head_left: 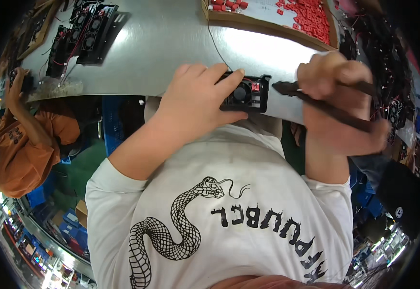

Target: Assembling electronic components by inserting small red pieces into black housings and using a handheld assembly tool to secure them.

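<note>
Holding a black fan unit [242, 94] at the near edge of the metal surface [147, 62] in the left hand [195, 94], with fingers clamped on its left part. Gripping 1 dark plier-like tool [332, 109] in the blurred right hand [339, 98], with fingers around its handles and tip just beside the unit's right end. Facing a cardboard tray [239, 23] of red parts [311, 24].

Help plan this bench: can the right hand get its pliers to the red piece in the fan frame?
Probably yes: the right hand holds the pliers beside the fan frame, and the left hand leaves the red piece uncovered.
</note>
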A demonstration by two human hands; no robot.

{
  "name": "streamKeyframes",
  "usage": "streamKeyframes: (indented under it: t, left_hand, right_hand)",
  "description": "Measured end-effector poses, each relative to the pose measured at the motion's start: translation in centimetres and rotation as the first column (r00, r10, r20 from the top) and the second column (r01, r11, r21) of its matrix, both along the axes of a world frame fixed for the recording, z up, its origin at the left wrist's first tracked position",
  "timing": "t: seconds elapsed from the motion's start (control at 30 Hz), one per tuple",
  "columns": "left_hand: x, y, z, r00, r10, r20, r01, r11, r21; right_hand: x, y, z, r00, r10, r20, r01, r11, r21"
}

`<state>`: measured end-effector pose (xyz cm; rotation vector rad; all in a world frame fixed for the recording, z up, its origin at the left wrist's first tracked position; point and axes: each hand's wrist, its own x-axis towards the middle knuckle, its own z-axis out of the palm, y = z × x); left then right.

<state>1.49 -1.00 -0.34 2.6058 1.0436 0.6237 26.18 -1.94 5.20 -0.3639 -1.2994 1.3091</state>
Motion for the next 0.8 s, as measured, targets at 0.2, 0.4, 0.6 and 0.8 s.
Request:
streamKeyframes:
  t: [0.2,0.4,0.6,0.8]
  left_hand:
    - [0.3,-0.6,0.2,1.0,0.009,-0.023,-0.01,1.0,-0.019]
    - [0.3,-0.5,0.0,1.0,0.012,-0.021,-0.012,1.0,0.009]
    - [0.2,-0.6,0.2,1.0,0.016,-0.025,-0.015,1.0,0.015]
    - [0.1,0.8,0.1,0.999,-0.038,-0.017,0.038,0.999,0.032]
  right_hand:
    - [-0.2,-1.3,-3.5,0.976,-0.065,-0.209,0.052,0.996,-0.067]
    - [-0.8,-1.1,-4.3,0.97,-0.051,-0.236,0.031,0.996,-0.087]
    - [-0.8,-1.1,-4.6,0.967,-0.081,-0.243,0.059,0.994,-0.094]
    - [-0.7,1.4,-3.5,0.973,0.221,0.061,-0.226,0.97,0.095]
